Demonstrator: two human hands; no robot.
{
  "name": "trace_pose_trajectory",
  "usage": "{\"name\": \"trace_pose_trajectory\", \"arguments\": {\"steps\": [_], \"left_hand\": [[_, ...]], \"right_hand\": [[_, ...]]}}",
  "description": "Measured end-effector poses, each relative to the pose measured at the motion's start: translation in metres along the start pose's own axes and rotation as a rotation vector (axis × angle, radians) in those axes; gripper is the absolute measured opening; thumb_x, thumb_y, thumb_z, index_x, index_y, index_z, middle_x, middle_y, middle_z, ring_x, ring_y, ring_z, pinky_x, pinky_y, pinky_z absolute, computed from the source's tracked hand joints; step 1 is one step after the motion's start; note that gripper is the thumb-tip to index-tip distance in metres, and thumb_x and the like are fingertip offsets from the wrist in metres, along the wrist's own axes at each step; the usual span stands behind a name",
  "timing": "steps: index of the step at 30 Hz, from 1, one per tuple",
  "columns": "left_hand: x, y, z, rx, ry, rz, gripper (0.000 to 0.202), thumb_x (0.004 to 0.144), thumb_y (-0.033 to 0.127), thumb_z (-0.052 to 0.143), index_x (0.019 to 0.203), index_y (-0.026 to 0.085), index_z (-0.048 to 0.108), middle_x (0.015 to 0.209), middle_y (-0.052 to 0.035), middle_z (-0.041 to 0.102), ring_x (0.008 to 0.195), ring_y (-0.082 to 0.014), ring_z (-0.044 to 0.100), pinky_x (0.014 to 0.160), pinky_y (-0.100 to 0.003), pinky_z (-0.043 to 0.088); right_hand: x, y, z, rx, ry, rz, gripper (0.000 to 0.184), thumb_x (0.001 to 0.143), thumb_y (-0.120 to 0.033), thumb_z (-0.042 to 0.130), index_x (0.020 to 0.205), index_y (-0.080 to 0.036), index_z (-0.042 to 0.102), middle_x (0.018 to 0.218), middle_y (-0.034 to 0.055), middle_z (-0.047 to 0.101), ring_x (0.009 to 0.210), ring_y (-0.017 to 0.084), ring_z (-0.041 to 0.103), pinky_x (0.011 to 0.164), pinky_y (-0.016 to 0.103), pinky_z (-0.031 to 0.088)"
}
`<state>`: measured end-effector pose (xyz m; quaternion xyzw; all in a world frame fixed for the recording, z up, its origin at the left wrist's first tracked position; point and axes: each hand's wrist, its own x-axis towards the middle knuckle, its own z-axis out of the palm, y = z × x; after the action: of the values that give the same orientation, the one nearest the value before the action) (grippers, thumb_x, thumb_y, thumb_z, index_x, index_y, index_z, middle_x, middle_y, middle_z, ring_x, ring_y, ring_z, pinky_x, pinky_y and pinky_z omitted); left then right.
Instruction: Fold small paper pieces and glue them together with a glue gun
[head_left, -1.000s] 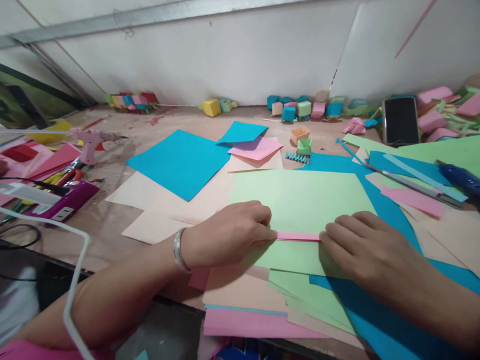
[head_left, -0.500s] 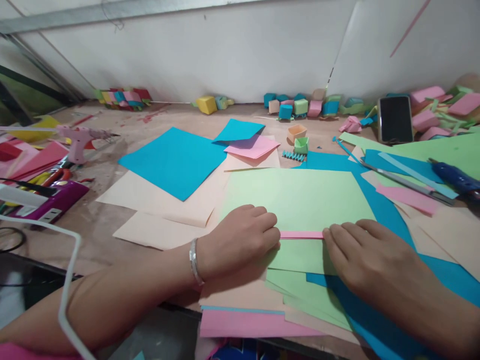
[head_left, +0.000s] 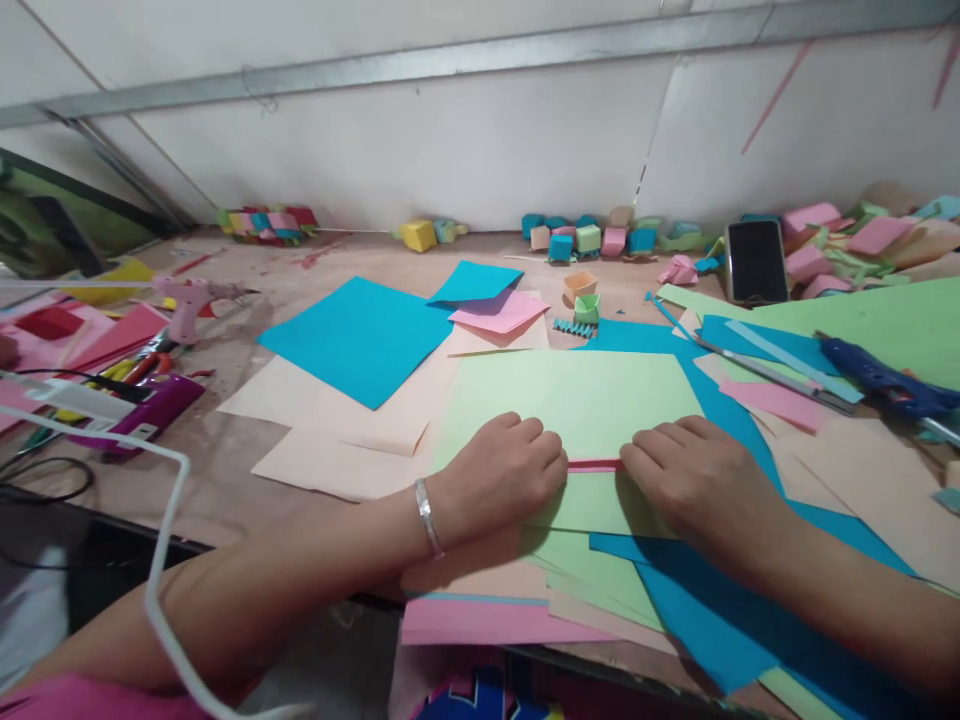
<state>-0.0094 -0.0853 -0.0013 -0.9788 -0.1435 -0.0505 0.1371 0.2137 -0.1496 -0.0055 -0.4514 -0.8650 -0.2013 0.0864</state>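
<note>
Quick count from where I'm standing: two hands, one pink strip [head_left: 595, 465], one big green sheet [head_left: 577, 395] under it, two glue guns and one phone [head_left: 755, 260] on the surface [head_left: 240, 465].

The pink strip lies flat on the green sheet, near that sheet's front edge, right between the two hands. Its long axis runs left to right, about level with the near edge of the surface, one end pointing at each hand. Only a short middle piece shows, since the hands cover both ends.

The left hand [head_left: 510, 475] has a bracelet [head_left: 426, 515] on the wrist. Its grip is curled shut, almost a fist, with the fingers tucked down over the strip's left end. The right hand [head_left: 690, 480] is half curled, with its fingertips down on the strip's right end. I can't tell whether that grip pinches the strip or just presses it flat.

The pink glue gun [head_left: 191, 295] sits far off to the left. The blue glue gun [head_left: 877, 378] lies off to the right, on the loose paper there. Behind the green sheet are two little open paper boxes, side by side: an orange box [head_left: 579, 285] and a green box [head_left: 587, 307].
</note>
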Motion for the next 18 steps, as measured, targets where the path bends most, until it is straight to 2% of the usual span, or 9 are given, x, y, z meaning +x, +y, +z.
{"name": "trace_pose_trajectory", "arguments": {"steps": [4, 10, 12, 16, 18], "left_hand": [[0.002, 0.005, -0.003, 0.016, -0.02, 0.02, 0.015, 0.087, 0.007, 0.049, 0.077, 0.015, 0.057, 0.07, -0.0037, 0.056, 0.062, -0.0176, 0.047, 0.05, -0.032, 0.029], [0.006, 0.02, -0.009, 0.036, -0.093, -0.014, 0.02, 0.082, 0.001, 0.045, 0.071, 0.015, 0.055, 0.068, -0.0044, 0.053, 0.059, -0.018, 0.047, 0.047, -0.032, 0.026], [0.01, 0.025, -0.011, 0.013, -0.105, -0.071, 0.021, 0.086, 0.005, 0.046, 0.069, 0.015, 0.054, 0.066, -0.0047, 0.053, 0.058, -0.0183, 0.048, 0.047, -0.031, 0.025], [0.02, 0.029, -0.01, -0.052, -0.091, -0.238, 0.028, 0.094, 0.028, 0.05, 0.07, 0.015, 0.054, 0.064, -0.0059, 0.054, 0.059, -0.0193, 0.051, 0.047, -0.029, 0.026], [0.023, 0.028, -0.009, -0.053, -0.087, -0.264, 0.023, 0.093, 0.023, 0.051, 0.071, 0.015, 0.054, 0.064, -0.0059, 0.055, 0.059, -0.0197, 0.051, 0.047, -0.029, 0.026]], "right_hand": [[-0.003, -0.003, -0.002, 0.018, -0.026, -0.022, 0.026, 0.074, 0.004, 0.05, 0.063, -0.017, 0.059, 0.062, 0.005, 0.058, 0.06, 0.018, 0.047, 0.061, 0.035, 0.023], [-0.002, -0.012, -0.006, -0.081, -0.053, -0.041, 0.025, 0.074, 0.004, 0.05, 0.065, -0.017, 0.06, 0.061, 0.006, 0.057, 0.058, 0.018, 0.044, 0.059, 0.036, 0.02], [-0.001, -0.011, -0.006, -0.098, -0.062, -0.038, 0.025, 0.074, 0.004, 0.05, 0.065, -0.016, 0.061, 0.06, 0.0062, 0.056, 0.057, 0.018, 0.043, 0.059, 0.036, 0.02], [0.002, -0.003, -0.002, -0.092, -0.035, -0.048, 0.025, 0.076, 0.003, 0.05, 0.063, -0.016, 0.06, 0.059, 0.0057, 0.056, 0.058, 0.018, 0.042, 0.06, 0.035, 0.02], [0.002, 0.002, 0.001, -0.068, -0.006, -0.048, 0.026, 0.078, 0.003, 0.049, 0.062, -0.016, 0.058, 0.06, 0.005, 0.055, 0.058, 0.017, 0.042, 0.06, 0.034, 0.02]]}}
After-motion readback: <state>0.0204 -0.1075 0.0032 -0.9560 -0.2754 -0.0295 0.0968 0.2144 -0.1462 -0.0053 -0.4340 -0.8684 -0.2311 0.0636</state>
